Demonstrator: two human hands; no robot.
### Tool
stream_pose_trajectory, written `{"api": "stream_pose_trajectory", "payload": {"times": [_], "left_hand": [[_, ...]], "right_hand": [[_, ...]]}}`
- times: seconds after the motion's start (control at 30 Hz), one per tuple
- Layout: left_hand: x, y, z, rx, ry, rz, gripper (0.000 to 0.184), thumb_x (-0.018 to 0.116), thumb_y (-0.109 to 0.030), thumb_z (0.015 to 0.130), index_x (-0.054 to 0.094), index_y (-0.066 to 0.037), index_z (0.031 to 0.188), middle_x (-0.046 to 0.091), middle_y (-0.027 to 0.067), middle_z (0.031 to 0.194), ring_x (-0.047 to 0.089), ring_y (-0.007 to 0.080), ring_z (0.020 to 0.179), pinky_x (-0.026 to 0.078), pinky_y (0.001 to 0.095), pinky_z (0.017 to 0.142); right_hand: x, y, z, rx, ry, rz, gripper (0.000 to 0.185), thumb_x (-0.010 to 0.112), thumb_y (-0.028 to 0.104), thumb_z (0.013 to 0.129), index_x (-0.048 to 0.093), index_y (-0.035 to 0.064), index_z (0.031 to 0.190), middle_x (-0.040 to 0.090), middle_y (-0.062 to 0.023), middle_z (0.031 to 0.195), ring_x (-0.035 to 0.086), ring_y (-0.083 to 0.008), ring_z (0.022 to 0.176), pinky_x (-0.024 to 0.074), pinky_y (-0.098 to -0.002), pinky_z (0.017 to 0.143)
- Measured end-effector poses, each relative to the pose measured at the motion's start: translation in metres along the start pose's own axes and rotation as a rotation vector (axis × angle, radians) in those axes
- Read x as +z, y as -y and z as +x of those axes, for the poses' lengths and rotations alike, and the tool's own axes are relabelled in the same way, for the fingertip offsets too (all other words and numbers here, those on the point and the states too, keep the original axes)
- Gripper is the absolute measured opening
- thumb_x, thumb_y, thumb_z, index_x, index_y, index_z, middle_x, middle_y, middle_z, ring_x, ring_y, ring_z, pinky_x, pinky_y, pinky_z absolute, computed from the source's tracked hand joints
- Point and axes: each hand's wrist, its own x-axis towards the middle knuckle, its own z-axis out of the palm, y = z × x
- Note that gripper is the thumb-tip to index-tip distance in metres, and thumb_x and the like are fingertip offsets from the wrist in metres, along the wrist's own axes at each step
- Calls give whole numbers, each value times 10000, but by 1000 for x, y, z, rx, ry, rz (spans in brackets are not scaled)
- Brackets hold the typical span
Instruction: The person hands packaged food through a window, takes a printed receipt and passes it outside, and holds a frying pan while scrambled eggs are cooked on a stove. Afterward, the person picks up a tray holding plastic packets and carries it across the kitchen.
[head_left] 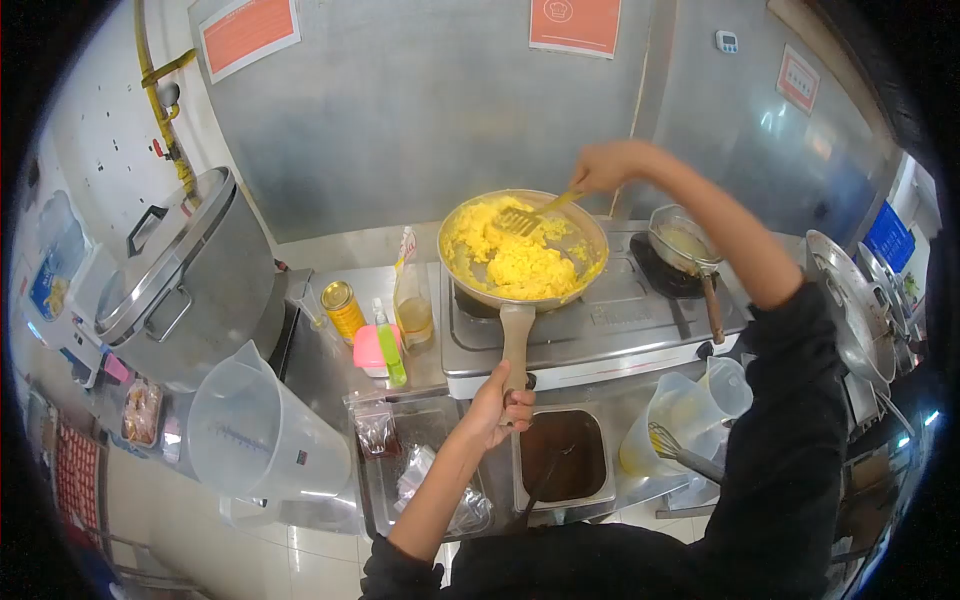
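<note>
Scrambled egg (530, 270) lies in a round frying pan (595, 235) over the left side of a steel gas stove (620, 345). My left hand (497, 405) is wrapped round the pan's beige handle (516, 340), low down. Above the pan's right rim, my right hand (612, 166) grips a slotted spatula (520, 220), whose head rests in the egg at the upper middle of the pan. The pan looks slightly raised and tilted; whether it touches the burner cannot be told.
A small pot (680, 235) with a wooden handle sits on the right burner. Left are a large steel cooker (190, 290), plastic jug (260, 430), yellow can (342, 308) and oil bottle (413, 308). In front stand a brown-filled container (562, 455) and jug with whisk (665, 435).
</note>
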Motion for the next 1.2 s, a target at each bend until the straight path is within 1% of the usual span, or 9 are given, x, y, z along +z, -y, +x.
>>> {"api": "stream_pose_trajectory", "payload": {"times": [0.1, 0.17, 0.4, 0.6, 0.7, 0.77, 0.83, 1.0, 1.2], "left_hand": [[3, 1, -2, 13, 27, -29, 329, 271, -463, 862, 344, -143, 841, 298, -61, 549, 284, 36, 399, 285, 212, 397], [3, 1, -1, 19, 27, -32, 347, 273, -470, 858, 349, -132, 822, 303, -56, 553, 287, 41, 400, 280, 215, 398], [5, 11, 7, 54, 12, -138, 350, 316, -462, 850, 364, -115, 854, 304, -59, 552, 279, 31, 380, 258, 198, 346], [9, 16, 7, 99, 20, -161, 347, 290, -459, 860, 359, -119, 850, 310, -58, 565, 283, 30, 406, 250, 189, 377], [9, 13, 5, 93, 34, -140, 342, 273, -454, 866, 352, -122, 848, 312, -58, 577, 283, 28, 419, 251, 182, 395], [9, 10, 3, 28, 59, -115, 338, 267, -452, 868, 352, -125, 842, 308, -57, 576, 274, 27, 417, 246, 182, 393], [8, 5, 4, 15, 50, -122, 338, 269, -452, 868, 354, -127, 837, 305, -58, 571, 272, 28, 415, 243, 186, 387], [7, 2, 2, 6, 36, -130, 336, 284, -444, 865, 363, -119, 835, 311, -55, 564, 287, 38, 413, 261, 196, 401], [20, 6, 9, 98, -119, -303, 305, 306, -402, 875, 369, -104, 891, 351, -14, 615, 314, 51, 464, 288, 198, 441]], "right_hand": [[-46, 30, -65, -21, -21, -216, 233, 559, 223, 700, 627, 73, 865, 617, -94, 706, 581, -242, 626, 437, -351, 555], [-56, 66, -94, 211, -19, -308, 226, 564, 223, 689, 626, 51, 821, 616, -96, 720, 587, -255, 649, 450, -351, 569], [7, 135, -77, 138, 117, -786, 187, 660, 144, 562, 643, 104, 743, 616, -57, 705, 603, -216, 694, 465, -312, 563], [116, 122, -13, 301, 58, -767, 199, 619, 120, 623, 645, 124, 819, 616, -41, 806, 580, -178, 764, 453, -291, 547], [124, 92, -15, 255, -148, -797, 161, 573, 92, 658, 642, 103, 802, 610, -63, 773, 585, -199, 724, 469, -319, 526], [121, 59, -24, 213, -369, -491, 158, 535, 77, 679, 635, 79, 801, 602, -84, 745, 587, -224, 678, 480, -342, 516], [109, 12, -23, 142, -425, -628, 133, 534, 88, 677, 632, 64, 764, 598, -100, 737, 592, -238, 666, 486, -331, 524], [30, 27, -51, 127, -294, -665, 86, 570, 82, 645, 630, 81, 707, 607, -92, 731, 606, -224, 695, 483, -313, 550], [59, 75, -63, 236, -152, -676, 77, 573, 85, 656, 633, 104, 699, 615, -76, 708, 609, -211, 679, 470, -288, 544]]}}
